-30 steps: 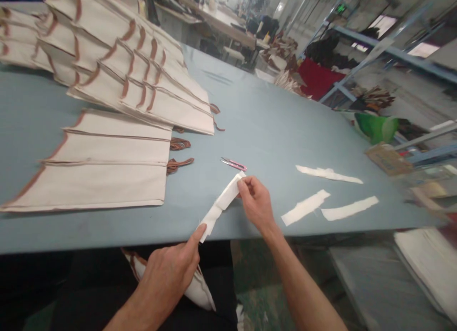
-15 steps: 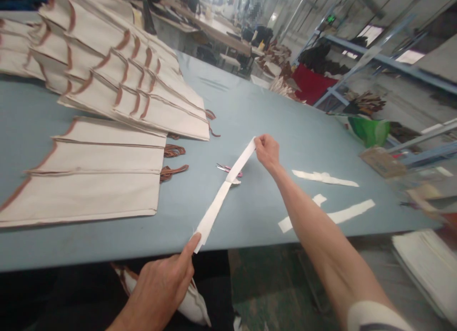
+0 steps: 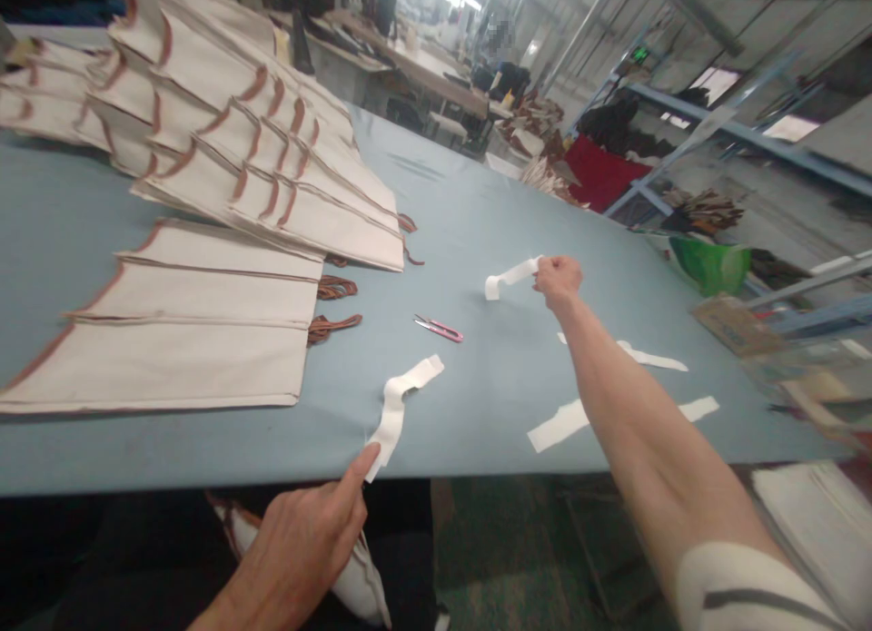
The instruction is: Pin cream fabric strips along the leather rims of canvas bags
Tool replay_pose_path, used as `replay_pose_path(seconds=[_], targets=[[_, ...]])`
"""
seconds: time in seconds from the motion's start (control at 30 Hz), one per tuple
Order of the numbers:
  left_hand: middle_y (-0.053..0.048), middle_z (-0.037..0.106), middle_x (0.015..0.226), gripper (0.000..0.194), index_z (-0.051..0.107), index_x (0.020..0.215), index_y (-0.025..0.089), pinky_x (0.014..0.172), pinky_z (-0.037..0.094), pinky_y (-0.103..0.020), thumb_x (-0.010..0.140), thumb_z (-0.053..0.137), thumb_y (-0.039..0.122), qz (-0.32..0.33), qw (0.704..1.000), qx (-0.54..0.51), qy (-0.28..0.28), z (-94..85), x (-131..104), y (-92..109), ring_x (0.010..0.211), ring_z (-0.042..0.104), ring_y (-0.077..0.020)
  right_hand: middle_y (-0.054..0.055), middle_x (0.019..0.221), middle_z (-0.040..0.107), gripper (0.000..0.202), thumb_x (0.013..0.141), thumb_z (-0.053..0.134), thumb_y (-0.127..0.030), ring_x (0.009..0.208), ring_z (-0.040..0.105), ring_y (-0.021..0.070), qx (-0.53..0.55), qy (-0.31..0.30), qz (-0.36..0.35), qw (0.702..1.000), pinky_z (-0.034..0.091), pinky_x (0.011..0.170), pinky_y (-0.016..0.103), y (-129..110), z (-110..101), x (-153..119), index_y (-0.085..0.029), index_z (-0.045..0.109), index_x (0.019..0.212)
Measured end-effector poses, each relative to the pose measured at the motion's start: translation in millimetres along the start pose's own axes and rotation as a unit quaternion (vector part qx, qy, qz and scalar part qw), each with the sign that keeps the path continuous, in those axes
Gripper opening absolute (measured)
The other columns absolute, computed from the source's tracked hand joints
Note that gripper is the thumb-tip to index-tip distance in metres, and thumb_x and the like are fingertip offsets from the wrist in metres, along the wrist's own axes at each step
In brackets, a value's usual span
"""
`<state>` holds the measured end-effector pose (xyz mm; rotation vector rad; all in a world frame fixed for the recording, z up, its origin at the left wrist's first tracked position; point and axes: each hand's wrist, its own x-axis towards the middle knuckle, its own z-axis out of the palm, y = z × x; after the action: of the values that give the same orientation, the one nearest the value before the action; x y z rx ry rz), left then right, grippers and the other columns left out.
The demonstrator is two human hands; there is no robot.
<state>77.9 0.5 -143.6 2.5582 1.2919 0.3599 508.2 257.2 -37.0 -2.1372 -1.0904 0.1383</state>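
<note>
My left hand (image 3: 306,531) is closed at the table's front edge, pinching the lower end of a wavy white strip (image 3: 393,404) that lies on the blue table (image 3: 470,386). Farther off to the right, my right hand (image 3: 559,279) is closed on the end of another white strip (image 3: 516,274), whose free end curls to the left. Pink-handled thread snips (image 3: 440,329) lie on the table between the two hands. More white strips (image 3: 562,424) lie to the right, partly hidden under my right forearm.
Cream fabric panels with brown edging (image 3: 204,331) lie at the left, with a larger overlapping pile (image 3: 272,177) behind them. A cardboard box (image 3: 736,324) and a green bag (image 3: 708,263) stand at the right. Blue shelving (image 3: 722,118) rises behind.
The single long strip between my hands is now two separate pieces. My right hand has moved away to the right with one piece. The snips are now fully uncovered.
</note>
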Motion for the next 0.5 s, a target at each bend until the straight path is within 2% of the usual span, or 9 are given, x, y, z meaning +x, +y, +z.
replay_pose_path(seconds=[0.1,0.17,0.23,0.3,0.37,0.43,0.5], targets=[[-0.001,0.080,0.068,0.054,0.061,0.150,0.018,0.053,0.053,-0.027,0.099,0.043,0.015,-0.012,1.000,-0.013,-0.006,-1.8,0,0,0.059,0.080,-0.0245,0.010,0.126,0.069,0.033,0.104,0.068,-0.036,0.104,0.071,0.0232,0.052,0.010,0.046,0.998,0.063,0.088,0.043,-9,-10,-2,-0.016,0.065,0.130],[-0.002,0.078,0.065,0.052,0.064,0.148,0.018,0.052,0.052,-0.028,0.100,0.042,0.019,-0.024,0.999,-0.040,-0.001,-4.5,2,-2,0.057,0.078,-0.0254,0.009,0.123,0.070,0.032,0.104,0.068,-0.036,0.101,0.072,0.0224,0.093,0.005,0.052,0.994,0.063,0.086,0.041,-19,-17,-7,-0.016,0.066,0.128],[-0.001,0.075,0.062,0.050,0.067,0.146,0.020,0.053,0.051,-0.027,0.104,0.039,0.027,-0.048,0.994,-0.101,-0.006,-8.5,5,-5,0.055,0.075,-0.0241,0.007,0.112,0.072,0.026,0.105,0.067,-0.036,0.091,0.072,0.0188,0.136,-0.009,0.044,0.990,0.064,0.078,0.036,-32,-22,-18,-0.014,0.068,0.120],[0.002,0.071,0.060,0.050,0.065,0.148,0.023,0.055,0.048,-0.025,0.108,0.037,0.037,-0.076,0.977,-0.196,-0.029,-12.5,7,-9,0.054,0.070,-0.0203,0.002,0.091,0.071,0.021,0.105,0.066,-0.033,0.072,0.069,0.0128,0.179,-0.028,0.025,0.983,0.060,0.065,0.026,-47,-28,-35,-0.013,0.068,0.103],[0.006,0.061,0.056,0.056,0.056,0.155,0.020,0.052,0.042,-0.024,0.109,0.037,0.045,-0.104,0.949,-0.291,-0.057,-14.2,8,-11,0.051,0.061,-0.0172,-0.003,0.070,0.064,0.027,0.104,0.065,-0.033,0.056,0.061,0.0083,0.221,-0.053,-0.001,0.974,0.053,0.052,0.017,-62,-33,-58,-0.015,0.063,0.085],[0.010,0.048,0.052,0.067,0.042,0.162,0.011,0.049,0.035,-0.024,0.107,0.039,0.049,-0.128,0.926,-0.349,-0.064,-12.3,8,-11,0.047,0.051,-0.0159,-0.005,0.060,0.059,0.032,0.101,0.069,-0.035,0.048,0.056,0.0066,0.258,-0.086,-0.029,0.962,0.048,0.046,0.014,-77,-39,-85,-0.018,0.059,0.076],[0.012,0.041,0.051,0.074,0.037,0.164,0.007,0.050,0.032,-0.024,0.104,0.043,0.051,-0.153,0.919,-0.361,-0.046,-7.8,4,-10,0.047,0.048,-0.0160,-0.006,0.058,0.060,0.034,0.098,0.072,-0.039,0.046,0.056,0.0063,0.288,-0.122,-0.052,0.948,0.048,0.044,0.013,-92,-45,-114,-0.019,0.058,0.074]])
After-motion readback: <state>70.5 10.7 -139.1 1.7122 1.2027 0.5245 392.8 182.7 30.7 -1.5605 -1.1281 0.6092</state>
